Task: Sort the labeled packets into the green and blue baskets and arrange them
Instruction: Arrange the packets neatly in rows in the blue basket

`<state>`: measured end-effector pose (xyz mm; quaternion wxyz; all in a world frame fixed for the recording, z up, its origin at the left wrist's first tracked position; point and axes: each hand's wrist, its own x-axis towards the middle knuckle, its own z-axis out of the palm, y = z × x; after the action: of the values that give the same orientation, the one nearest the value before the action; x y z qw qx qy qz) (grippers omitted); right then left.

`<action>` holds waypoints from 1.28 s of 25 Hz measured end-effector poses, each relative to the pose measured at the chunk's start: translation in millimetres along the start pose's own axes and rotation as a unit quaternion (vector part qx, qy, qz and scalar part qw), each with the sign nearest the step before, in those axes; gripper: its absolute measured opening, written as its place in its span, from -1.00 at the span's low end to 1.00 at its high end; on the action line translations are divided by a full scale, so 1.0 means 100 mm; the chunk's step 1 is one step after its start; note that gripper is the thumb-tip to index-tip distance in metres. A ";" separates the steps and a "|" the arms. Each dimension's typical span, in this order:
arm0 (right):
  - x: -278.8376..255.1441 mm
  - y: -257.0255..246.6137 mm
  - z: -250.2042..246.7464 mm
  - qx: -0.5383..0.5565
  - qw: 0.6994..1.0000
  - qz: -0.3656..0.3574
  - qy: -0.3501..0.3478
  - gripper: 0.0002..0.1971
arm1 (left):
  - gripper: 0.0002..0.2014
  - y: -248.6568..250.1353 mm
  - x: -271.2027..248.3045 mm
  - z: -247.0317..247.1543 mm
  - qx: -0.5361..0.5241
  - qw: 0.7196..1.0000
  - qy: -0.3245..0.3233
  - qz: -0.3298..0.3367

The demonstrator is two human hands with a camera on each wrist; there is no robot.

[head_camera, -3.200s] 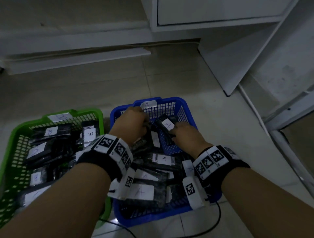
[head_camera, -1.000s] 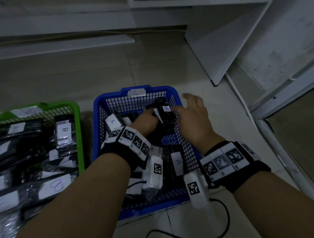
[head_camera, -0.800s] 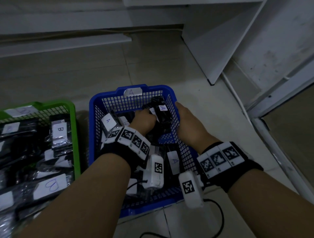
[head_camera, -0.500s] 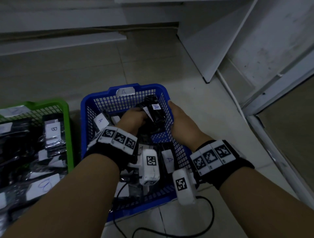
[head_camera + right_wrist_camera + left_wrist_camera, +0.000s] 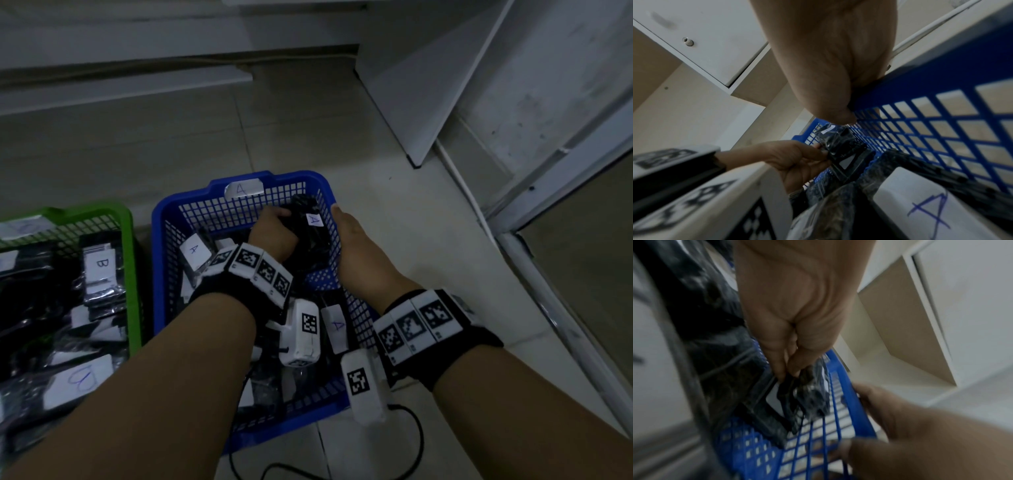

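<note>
The blue basket (image 5: 158,236) carries an "A" tag (image 5: 244,187) on its far rim and holds black packets with white "A" labels. My left hand (image 5: 274,233) reaches into its far right corner and grips a standing bundle of black A packets (image 5: 310,228). In the left wrist view the fingertips (image 5: 791,369) pinch the packets' top edge (image 5: 809,395). My right hand (image 5: 354,243) grips the basket's right rim, thumb (image 5: 830,112) inside the mesh wall (image 5: 941,129). The green basket (image 5: 128,222) at left holds B-labelled packets (image 5: 101,265).
The baskets stand side by side on a pale tiled floor (image 5: 171,137). A white cabinet panel (image 5: 428,85) rises behind the blue basket, and a door frame (image 5: 548,274) runs along the right. A black cable (image 5: 416,442) loops on the floor near my right wrist.
My right hand left the packets and took hold of the blue basket's right rim. My left hand keeps the A bundle, now standing in the far right corner. The view drifted rightward.
</note>
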<state>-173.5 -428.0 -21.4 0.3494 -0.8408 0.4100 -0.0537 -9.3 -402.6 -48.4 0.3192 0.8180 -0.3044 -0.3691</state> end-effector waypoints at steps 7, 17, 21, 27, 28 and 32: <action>0.00 -0.03 -0.01 0.032 0.999 0.014 0.000 -0.31 | -0.52 0.21 -0.40 -0.25 0.204 0.970 -0.105 0.084; -0.36 -0.06 0.10 -0.196 0.957 -0.174 0.126 -0.82 | -0.37 -0.14 -1.12 -0.50 0.458 0.861 -0.134 0.177; -0.55 -0.26 0.05 -0.278 0.948 -0.077 -0.135 -0.72 | -0.60 -0.15 -1.15 -0.57 0.437 0.879 -0.023 0.190; -0.69 -0.39 0.10 -0.376 0.889 -0.039 -0.259 0.16 | -0.64 -0.43 -1.13 -0.63 0.280 0.948 -0.023 0.148; -0.67 -0.39 0.11 -0.380 0.886 -0.039 -0.264 0.20 | -0.62 -0.45 -1.13 -0.63 0.271 0.951 -0.020 0.144; -0.66 -0.38 0.17 -0.380 0.893 -0.065 -0.231 0.12 | -0.57 -0.48 -1.12 -0.65 0.269 0.954 -0.026 0.129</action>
<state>-186.0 -355.1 2.9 0.0837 -0.9229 0.2512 0.2796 -5.7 -271.7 -4.2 0.1242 0.8177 -0.5032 -0.2506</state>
